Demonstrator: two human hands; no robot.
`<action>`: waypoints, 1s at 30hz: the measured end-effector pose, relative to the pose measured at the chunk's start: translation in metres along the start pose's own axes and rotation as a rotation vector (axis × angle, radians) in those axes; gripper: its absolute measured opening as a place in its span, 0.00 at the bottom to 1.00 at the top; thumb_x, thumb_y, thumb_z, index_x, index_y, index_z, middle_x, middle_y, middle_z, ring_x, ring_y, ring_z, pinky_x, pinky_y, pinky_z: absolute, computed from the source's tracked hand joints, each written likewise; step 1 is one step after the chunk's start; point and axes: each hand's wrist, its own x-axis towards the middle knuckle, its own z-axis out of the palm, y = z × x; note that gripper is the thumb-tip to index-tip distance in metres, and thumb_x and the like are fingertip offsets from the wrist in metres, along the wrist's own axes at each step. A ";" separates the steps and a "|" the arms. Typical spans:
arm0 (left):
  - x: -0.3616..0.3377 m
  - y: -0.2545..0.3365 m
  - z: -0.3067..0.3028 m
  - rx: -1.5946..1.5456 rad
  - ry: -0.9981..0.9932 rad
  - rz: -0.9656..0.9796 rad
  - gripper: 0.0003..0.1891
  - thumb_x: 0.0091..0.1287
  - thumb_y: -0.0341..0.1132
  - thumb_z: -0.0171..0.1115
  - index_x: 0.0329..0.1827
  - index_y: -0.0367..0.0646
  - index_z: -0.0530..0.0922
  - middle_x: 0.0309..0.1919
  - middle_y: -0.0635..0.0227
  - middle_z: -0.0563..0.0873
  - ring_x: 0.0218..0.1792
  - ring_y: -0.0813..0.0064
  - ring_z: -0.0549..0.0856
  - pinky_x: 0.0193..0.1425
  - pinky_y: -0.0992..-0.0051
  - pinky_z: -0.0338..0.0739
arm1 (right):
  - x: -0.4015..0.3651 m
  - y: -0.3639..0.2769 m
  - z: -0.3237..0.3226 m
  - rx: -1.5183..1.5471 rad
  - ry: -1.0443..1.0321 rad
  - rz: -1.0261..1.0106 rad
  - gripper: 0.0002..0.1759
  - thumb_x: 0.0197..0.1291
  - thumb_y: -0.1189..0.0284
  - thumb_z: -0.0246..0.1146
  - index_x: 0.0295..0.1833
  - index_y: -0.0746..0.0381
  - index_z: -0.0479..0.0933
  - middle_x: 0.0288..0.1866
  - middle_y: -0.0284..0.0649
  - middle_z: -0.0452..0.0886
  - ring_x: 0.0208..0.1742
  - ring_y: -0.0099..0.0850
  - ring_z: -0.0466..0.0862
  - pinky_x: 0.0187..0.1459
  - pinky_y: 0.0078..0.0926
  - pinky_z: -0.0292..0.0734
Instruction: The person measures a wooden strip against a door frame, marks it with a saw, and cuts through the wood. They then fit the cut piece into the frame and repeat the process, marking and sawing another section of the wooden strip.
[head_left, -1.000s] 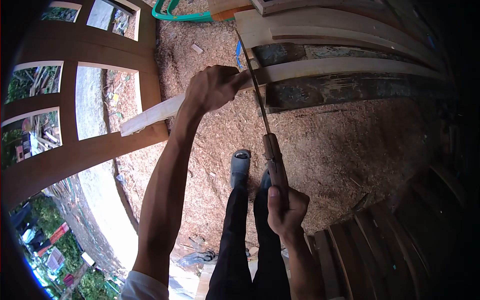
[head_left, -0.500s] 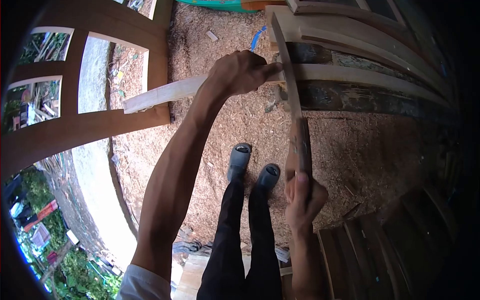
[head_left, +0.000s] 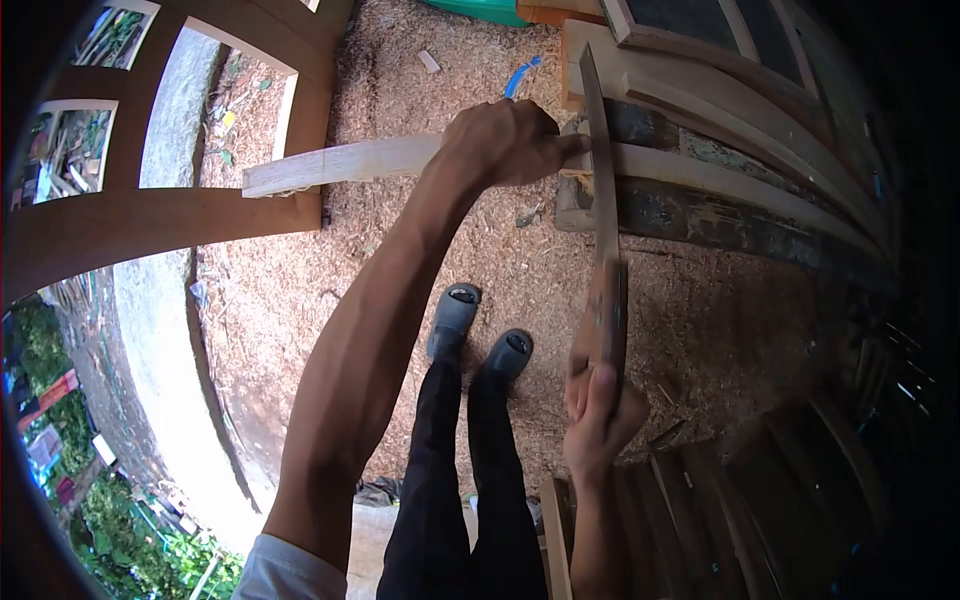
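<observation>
A handsaw [head_left: 604, 190] stands nearly edge-on to the camera, its blade crossing a long pale wooden strip [head_left: 360, 160]. My right hand [head_left: 603, 415] is closed around the saw's handle, below the strip in the picture. Just left of the blade, my left hand [head_left: 505, 145] grips the strip from above, thumb pointing toward the blade. To the right, the strip lies over or beside dark, rough timber [head_left: 720, 210]; its left end reaches over a brown wooden frame [head_left: 255, 215]. How deep the blade sits in the wood cannot be made out.
Pale boards [head_left: 690, 85] and a framed panel [head_left: 690, 25] lie at the upper right. Wood shavings cover the ground [head_left: 480, 240], where my sandalled feet [head_left: 455, 315] stand. Several dark wooden pieces [head_left: 700, 490] stand at the lower right. A blue strip [head_left: 520, 75] lies beyond my left hand.
The saw has slid slightly toward me along with my right hand. My left hand keeps its grip on the strip. The camera view has shifted a little.
</observation>
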 end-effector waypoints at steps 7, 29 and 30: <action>-0.006 0.004 -0.002 -0.001 0.026 -0.013 0.33 0.67 0.68 0.49 0.33 0.47 0.87 0.24 0.58 0.86 0.33 0.60 0.88 0.44 0.58 0.79 | 0.011 0.004 0.008 0.052 0.025 0.028 0.32 0.73 0.55 0.53 0.16 0.60 0.58 0.12 0.28 0.60 0.14 0.18 0.62 0.18 0.22 0.51; -0.003 0.006 -0.003 0.006 0.010 -0.046 0.34 0.67 0.69 0.48 0.26 0.47 0.85 0.16 0.67 0.82 0.26 0.66 0.86 0.40 0.61 0.78 | -0.049 0.033 -0.020 0.016 0.000 -0.042 0.27 0.70 0.60 0.55 0.19 0.65 0.71 0.10 0.31 0.66 0.14 0.20 0.70 0.18 0.24 0.60; -0.003 0.006 -0.004 0.036 -0.014 -0.065 0.34 0.67 0.69 0.48 0.26 0.47 0.85 0.16 0.67 0.82 0.26 0.66 0.86 0.40 0.62 0.78 | -0.046 0.032 -0.018 0.067 -0.007 -0.024 0.28 0.70 0.59 0.55 0.19 0.65 0.70 0.11 0.31 0.66 0.14 0.20 0.70 0.18 0.24 0.59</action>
